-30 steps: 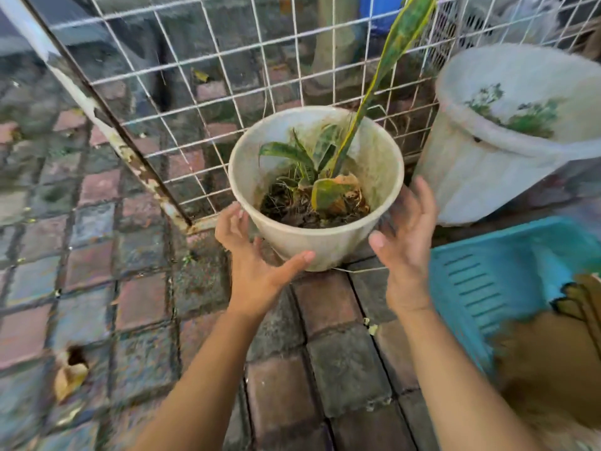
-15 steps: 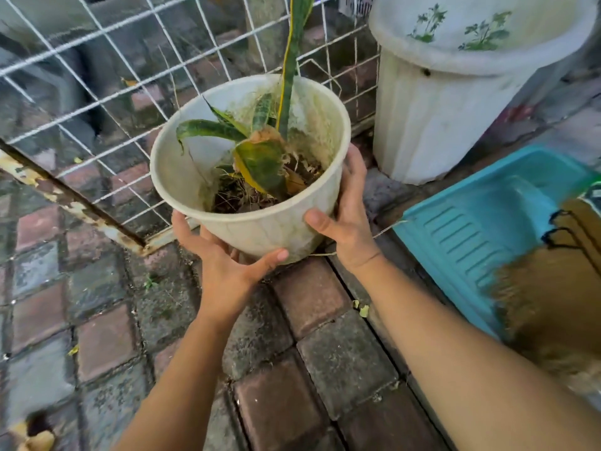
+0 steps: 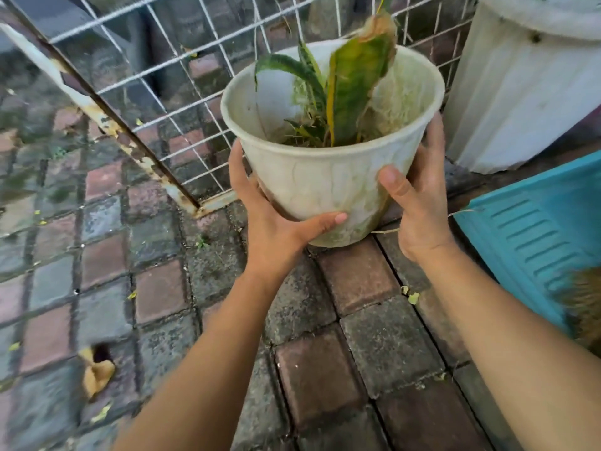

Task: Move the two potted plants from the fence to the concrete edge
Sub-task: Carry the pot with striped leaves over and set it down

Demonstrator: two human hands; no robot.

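Head view, read left to right. At far left I see wet brick paving (image 3: 156, 288) with a dry fallen leaf (image 3: 96, 372) lying on it. Above it runs the wire fence (image 3: 156, 79), its rusted, flaking frame bar (image 3: 107, 122) slanting down to a corner just left of my left hand (image 3: 270, 219). That hand cups the lower left wall of the white pot (image 3: 328, 183), thumb stretched across the front near the base, fingers hidden behind it. The pot is tilted slightly toward the camera and appears raised clear of the paving, directly in front of the fence mesh; whether its base touches the bricks I cannot tell for certain. Inside it stands the plant (image 3: 351, 92), with one broad yellow-edged green leaf browned at the tip and a narrower dark leaf arching to the left. My right hand (image 3: 419, 203) presses the pot's right wall, thumb on the front, fingers reaching up behind toward the rim; the two hands are thus apart, clamped on opposite sides of the same pot. Just right of the pot stands a larger ribbed white planter (image 3: 517, 102), cut off by the top edge. At lower right lies a teal plastic tray (image 3: 536, 229) with raised ribs, and a brown fibrous mass (image 3: 585, 307) overlaps its near corner.
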